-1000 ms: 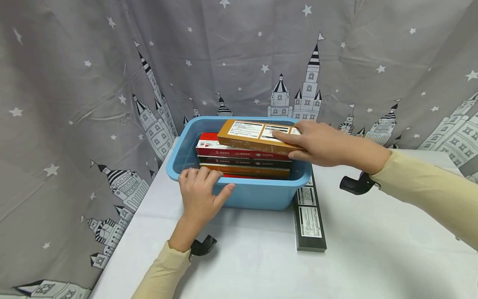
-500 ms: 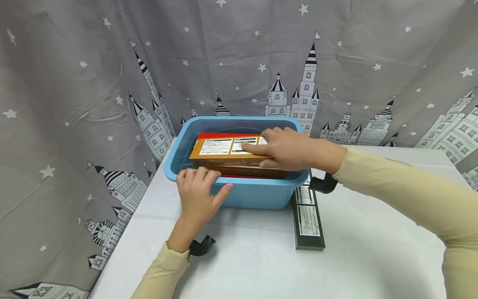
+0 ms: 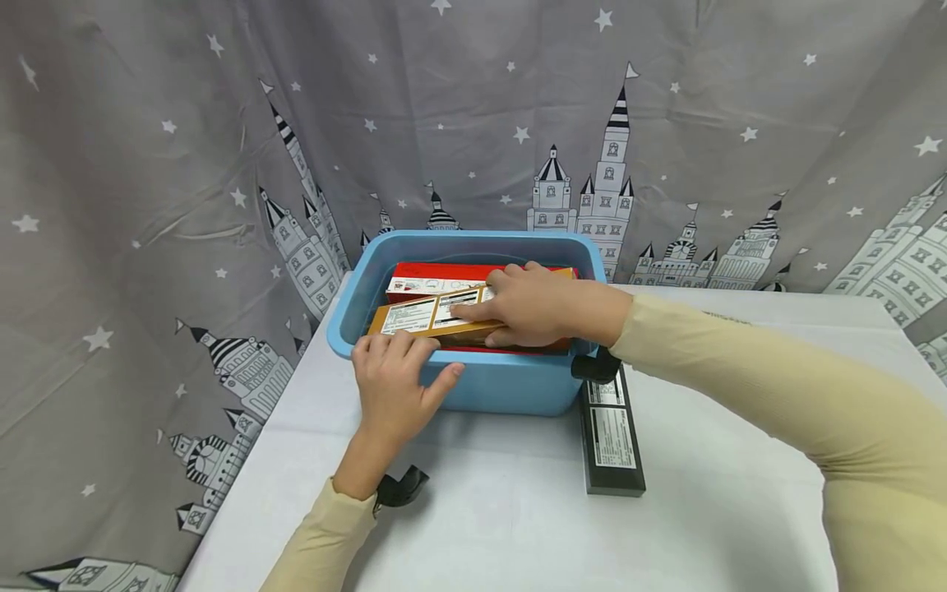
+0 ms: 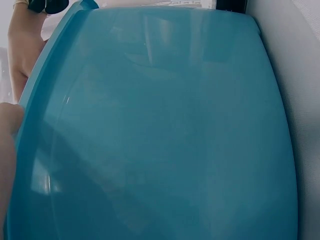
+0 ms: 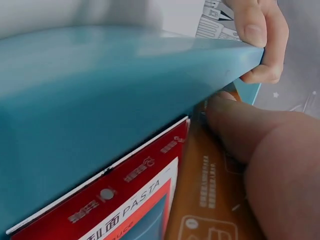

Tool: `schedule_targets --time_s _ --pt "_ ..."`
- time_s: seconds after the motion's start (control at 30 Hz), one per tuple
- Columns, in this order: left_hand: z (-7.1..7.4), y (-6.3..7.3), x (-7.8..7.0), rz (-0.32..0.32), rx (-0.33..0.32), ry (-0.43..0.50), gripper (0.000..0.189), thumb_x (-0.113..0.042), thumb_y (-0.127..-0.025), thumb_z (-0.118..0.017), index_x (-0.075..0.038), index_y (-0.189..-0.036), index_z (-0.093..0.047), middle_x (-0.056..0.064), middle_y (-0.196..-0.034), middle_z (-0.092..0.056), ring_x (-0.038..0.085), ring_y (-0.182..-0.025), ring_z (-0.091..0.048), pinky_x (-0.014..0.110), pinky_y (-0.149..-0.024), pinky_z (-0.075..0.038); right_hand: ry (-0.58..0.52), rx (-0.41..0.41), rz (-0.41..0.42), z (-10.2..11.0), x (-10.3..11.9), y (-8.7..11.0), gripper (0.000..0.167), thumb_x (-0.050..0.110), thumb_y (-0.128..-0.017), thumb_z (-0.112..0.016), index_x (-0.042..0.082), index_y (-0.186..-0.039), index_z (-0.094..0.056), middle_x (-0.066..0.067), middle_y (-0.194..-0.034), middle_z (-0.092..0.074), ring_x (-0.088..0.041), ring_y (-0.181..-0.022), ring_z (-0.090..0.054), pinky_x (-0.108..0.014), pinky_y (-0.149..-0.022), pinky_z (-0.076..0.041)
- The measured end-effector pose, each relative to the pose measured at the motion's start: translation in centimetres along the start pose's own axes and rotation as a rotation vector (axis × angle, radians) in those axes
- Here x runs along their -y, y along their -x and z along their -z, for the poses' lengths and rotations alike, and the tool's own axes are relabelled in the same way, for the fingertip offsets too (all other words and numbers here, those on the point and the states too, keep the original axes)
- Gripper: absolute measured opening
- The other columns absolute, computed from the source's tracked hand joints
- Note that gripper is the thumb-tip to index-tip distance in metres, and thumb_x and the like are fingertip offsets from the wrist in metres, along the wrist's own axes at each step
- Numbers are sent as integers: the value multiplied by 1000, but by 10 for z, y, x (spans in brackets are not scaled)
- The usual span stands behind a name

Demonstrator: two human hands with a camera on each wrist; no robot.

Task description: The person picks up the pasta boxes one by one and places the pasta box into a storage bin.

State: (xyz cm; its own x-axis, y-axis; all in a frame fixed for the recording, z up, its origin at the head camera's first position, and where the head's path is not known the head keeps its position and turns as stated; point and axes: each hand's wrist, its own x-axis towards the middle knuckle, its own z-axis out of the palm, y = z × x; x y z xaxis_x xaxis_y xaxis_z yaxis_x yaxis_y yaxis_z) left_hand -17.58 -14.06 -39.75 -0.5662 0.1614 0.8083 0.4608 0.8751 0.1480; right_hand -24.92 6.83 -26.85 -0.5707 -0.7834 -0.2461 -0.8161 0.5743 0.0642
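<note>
A blue plastic bin (image 3: 503,390) stands on the table with flat boxes inside. My left hand (image 3: 392,386) grips its front rim, fingers over the edge and thumb outside. My right hand (image 3: 536,308) reaches into the bin and grips an orange-brown box (image 3: 409,316) by its right part, thumb on the near side and fingers over the top. That box lies tilted, its left end lower and close to my left fingers. Behind it lies a red box (image 3: 444,271). In the right wrist view a red box (image 5: 120,200) printed PASTA lies beside the orange-brown box (image 5: 197,200).
A long black box (image 3: 612,436) with white labels lies on the white-covered table, right of the bin and partly behind my right wrist's black camera mount (image 3: 596,367). A grey curtain (image 3: 473,107) with castles and stars hangs behind and at left.
My right hand has moved left and toward me, bringing the orange-brown box from above the stack down into the front of the bin. My left hand stays on the rim.
</note>
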Motion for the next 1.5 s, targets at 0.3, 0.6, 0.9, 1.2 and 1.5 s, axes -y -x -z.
schedule_targets --time_s 0.3,0.6,0.9,1.2,1.5 --pt "0 -1 0 -4 -7 -5 73 -71 -100 -36 -7 -88 -69 13 -81 -63 34 -80 -51 56 -90 -37 35 52 8 2 7 -15 60 44 -102 -59 39 -158 -36 -13 -124 -61 -30 -109 -54 -47 -93 -50" --pt "-1 -1 -1 -8 -7 2 74 -71 -100 -35 -7 -90 -71 12 -81 -63 33 -81 -53 57 -91 -37 7 123 -22 -1 13 -28 61 38 -99 -63 40 -155 -40 -9 -132 -66 -28 -120 -56 -49 -101 -51" --pt "-1 -2 -3 -8 -6 9 74 -71 -100 -35 -7 -90 -70 12 -82 -64 33 -81 -53 57 -91 -38 14 154 -27 -4 15 -33 60 36 -99 -64 40 -155 -42 -6 -132 -67 -26 -118 -57 -47 -97 -53" --pt "-1 -2 -1 -6 -18 6 74 -71 -100 -35 -7 -89 -70 12 -81 -63 33 -80 -52 57 -91 -38 -3 145 -43 -6 16 -34 61 35 -99 -65 41 -154 -42 -8 -134 -64 -25 -121 -56 -48 -97 -54" --pt "0 -1 0 9 7 -7 75 -72 -100 -34 -8 -90 -70 13 -83 -64 33 -80 -51 57 -91 -36 -73 146 -42 -22 9 -36 55 30 -103 -59 42 -154 -41 -10 -128 -65 -26 -114 -58 -47 -93 -56"
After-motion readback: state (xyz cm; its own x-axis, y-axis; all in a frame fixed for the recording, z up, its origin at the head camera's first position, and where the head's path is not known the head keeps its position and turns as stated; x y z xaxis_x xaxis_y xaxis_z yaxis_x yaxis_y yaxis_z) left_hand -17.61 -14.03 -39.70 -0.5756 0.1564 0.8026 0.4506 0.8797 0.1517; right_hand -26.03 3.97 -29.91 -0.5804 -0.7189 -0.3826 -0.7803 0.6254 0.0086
